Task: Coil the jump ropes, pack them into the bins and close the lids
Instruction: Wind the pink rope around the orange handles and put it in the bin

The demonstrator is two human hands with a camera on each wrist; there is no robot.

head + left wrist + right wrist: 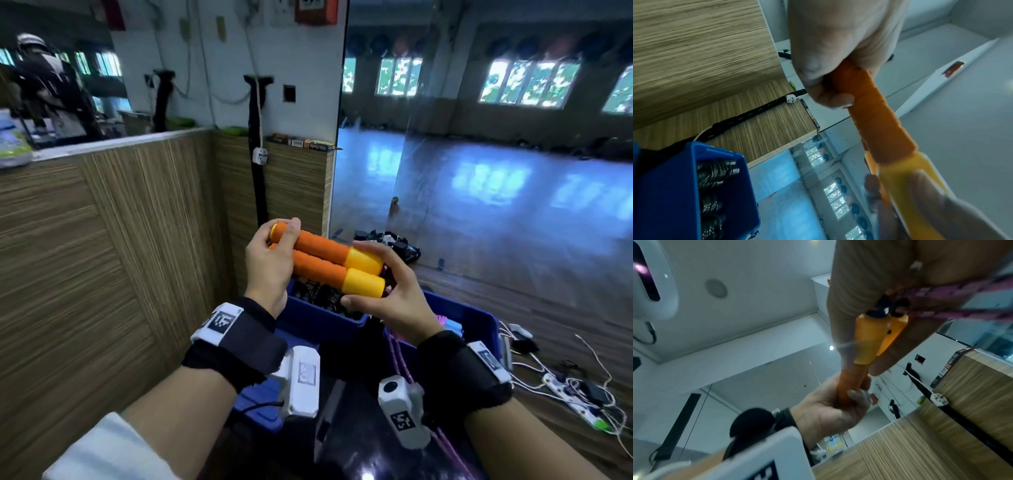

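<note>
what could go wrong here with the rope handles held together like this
The pink rope hangs loose from the two handles past the right hand's wrist camera, so it might snag there while coiling. The left hand grips only the orange ends, so the pair could slip apart. The far blue bin already holds black ropes, so space may be tight.

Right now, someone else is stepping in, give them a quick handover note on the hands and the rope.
Left hand grips the orange foam ends of both jump rope handles.
Right hand holds their yellow ends, where the pink rope comes out.
Far blue bin already holds dark ropes; near blue bin is open too.
Done: handles paired.
Left: coil this rope, pack it, close the lids.
</note>
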